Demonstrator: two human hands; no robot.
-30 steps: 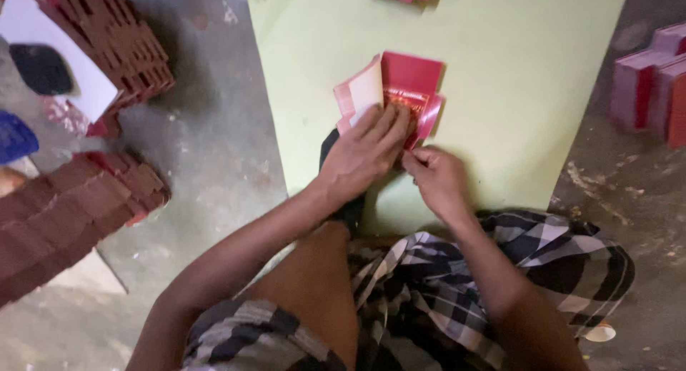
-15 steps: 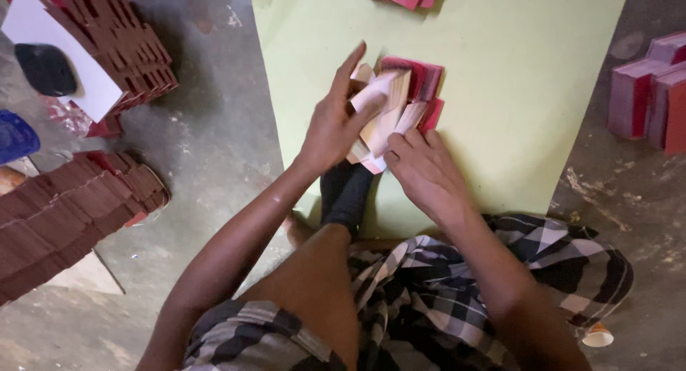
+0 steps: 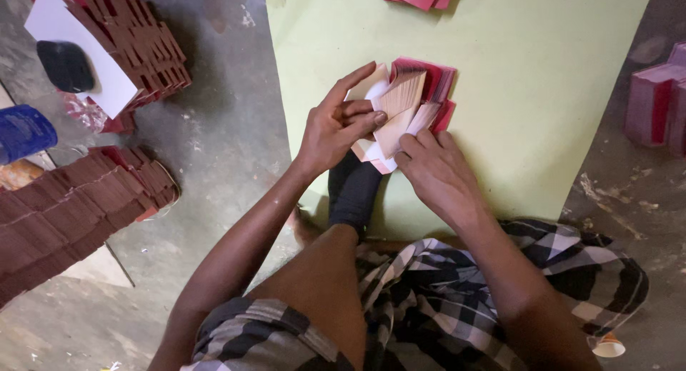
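Both hands work a fanned stack of cards (image 3: pixel 404 107) held just above the green sheet (image 3: pixel 529 107): the left hand (image 3: pixel 336 124) pinches its near edge, while the right hand (image 3: pixel 436 171) props it from beneath, fingers curled. Apparently mid-riffle or mid-count; going on would need a steady thumb releasing cards singly.

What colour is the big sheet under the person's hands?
Pale yellow-green sheet, seen in the head view.

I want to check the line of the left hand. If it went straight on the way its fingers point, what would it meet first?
The left hand points up and right; its fingers already touch the fanned card stack, so that comes first.
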